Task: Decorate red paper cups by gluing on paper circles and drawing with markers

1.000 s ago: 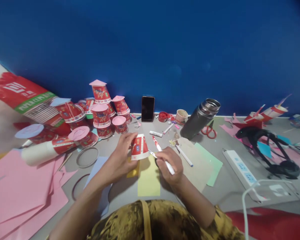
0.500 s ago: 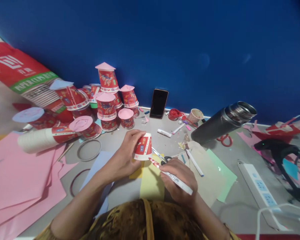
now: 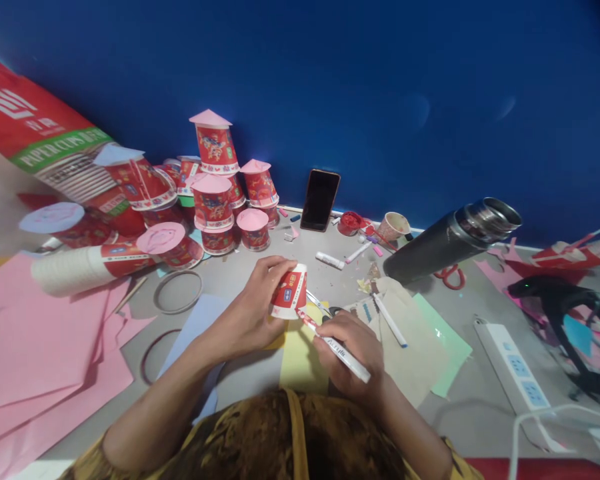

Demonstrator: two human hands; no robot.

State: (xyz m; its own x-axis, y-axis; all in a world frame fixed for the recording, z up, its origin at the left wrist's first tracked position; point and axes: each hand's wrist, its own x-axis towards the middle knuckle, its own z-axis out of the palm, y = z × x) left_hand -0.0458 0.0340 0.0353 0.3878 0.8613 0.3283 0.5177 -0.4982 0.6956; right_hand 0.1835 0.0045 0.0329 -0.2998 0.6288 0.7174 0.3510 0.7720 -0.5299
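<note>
Upturned cup (image 3: 290, 291) is gripped by left hand (image 3: 253, 313), marker (image 3: 334, 345) clutched in right hand (image 3: 353, 350), tip at the rim; paper (image 3: 300, 357) underneath looks unmarked so far.

a pile of red paper cups (image 3: 215, 200) with pink paper lids stands in the upper left of the frame, against the blue wall (image 3: 330, 80). a sleeve of stacked cups (image 3: 75, 267) lies on its side at the left, above loose pink sheets (image 3: 35, 340). two thin rings (image 3: 177, 291) lie on the grey surface (image 3: 250, 277) just right of the sheets. a dark phone (image 3: 320, 199) leans on the wall at centre, with a small red lid (image 3: 351, 223) and a tan cup (image 3: 394, 226) to its right. a dark flask (image 3: 450, 241) lies tilted at the right, red scissors (image 3: 447, 276) beside it. a white power strip (image 3: 513, 365) sits at lower right, near black headphones (image 3: 570, 313).
</note>
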